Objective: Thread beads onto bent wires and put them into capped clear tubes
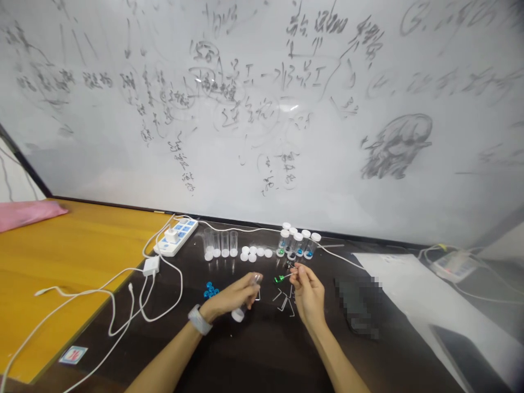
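My left hand (235, 295) is closed around a clear plastic tube (238, 315), tilted, with a white end at the lower left. In my right hand (307, 292), thumb and fingers pinch a thin pale rod (290, 274). Small shiny green pieces (279, 279) are at the rod's left end; whether they are threaded on it or lie behind it I cannot tell. Several L-shaped metal keys (284, 302) lie on the dark table between my hands. Small black pieces (290, 265) lie just beyond my right fingertips. Left of my left hand sits a cluster of blue pieces (210, 290).
Several clear tubes (225, 243) stand at the back beside white caps (252, 251). Further right stand capped tubes (298, 245) with coloured pieces inside. A power strip (177, 237) and white cables (110, 305) occupy the left. A dark blurred object (358, 303) lies right.
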Tool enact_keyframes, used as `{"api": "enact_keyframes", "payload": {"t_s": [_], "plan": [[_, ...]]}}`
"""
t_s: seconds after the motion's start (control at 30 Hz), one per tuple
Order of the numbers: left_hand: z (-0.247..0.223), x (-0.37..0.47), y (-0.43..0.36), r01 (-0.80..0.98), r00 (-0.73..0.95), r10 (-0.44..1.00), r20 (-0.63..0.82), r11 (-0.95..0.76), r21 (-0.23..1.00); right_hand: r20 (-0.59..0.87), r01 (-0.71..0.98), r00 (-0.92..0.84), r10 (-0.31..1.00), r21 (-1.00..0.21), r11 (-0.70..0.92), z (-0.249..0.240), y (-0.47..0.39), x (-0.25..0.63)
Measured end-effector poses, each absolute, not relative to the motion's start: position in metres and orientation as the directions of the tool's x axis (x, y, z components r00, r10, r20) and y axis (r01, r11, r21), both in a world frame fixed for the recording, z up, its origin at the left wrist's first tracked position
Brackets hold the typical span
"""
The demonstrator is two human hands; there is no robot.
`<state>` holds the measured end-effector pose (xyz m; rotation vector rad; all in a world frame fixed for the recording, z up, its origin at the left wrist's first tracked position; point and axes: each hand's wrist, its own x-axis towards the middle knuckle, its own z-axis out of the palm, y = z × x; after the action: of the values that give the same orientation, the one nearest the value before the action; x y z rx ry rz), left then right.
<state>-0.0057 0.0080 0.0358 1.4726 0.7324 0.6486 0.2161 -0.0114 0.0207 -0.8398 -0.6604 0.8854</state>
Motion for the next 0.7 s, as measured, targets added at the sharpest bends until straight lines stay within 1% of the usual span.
{"api": "enact_keyframes", "payload": {"t_s": [0.1,0.17,0.23,0.33,0.43,0.53,0.63,0.7], "plan": [[0.038,-0.008,0.001,0.158,0.672,0.737,0.074,-0.241,0.958,0.146,-0.387,0.509,0.848,-0.841,0.377,0.02,-0.012,0.212],[0.038,-0.009,-0.001,0.19,0.681,0.722,0.121,-0.333,0.924,0.141,-0.387,0.51,0.848,-0.843,0.373,0.019,-0.014,0.207],[0.037,-0.009,-0.003,0.22,0.678,0.724,0.126,-0.363,0.905,0.134,-0.381,0.501,0.855,-0.853,0.357,0.016,-0.016,0.201],[0.035,-0.009,-0.005,0.268,0.627,0.77,0.116,-0.353,0.896,0.136,-0.335,0.46,0.878,-0.889,0.313,0.012,-0.02,0.194],[0.036,-0.008,-0.006,0.312,0.56,0.821,0.114,-0.336,0.889,0.178,-0.218,0.39,0.903,-0.935,0.279,0.01,-0.024,0.192],[0.039,-0.009,-0.007,0.351,0.502,0.847,0.173,-0.382,0.855,0.274,-0.035,0.269,0.924,-0.955,0.293,0.015,-0.028,0.195],[0.04,-0.013,-0.005,0.398,0.477,0.836,0.27,-0.479,0.783,0.355,0.168,0.106,0.929,-0.927,0.335,0.02,-0.031,0.204],[0.04,-0.016,-0.003,0.421,0.475,0.823,0.312,-0.524,0.74,0.367,0.238,0.005,0.93,-0.904,0.355,0.022,-0.031,0.209]]}}
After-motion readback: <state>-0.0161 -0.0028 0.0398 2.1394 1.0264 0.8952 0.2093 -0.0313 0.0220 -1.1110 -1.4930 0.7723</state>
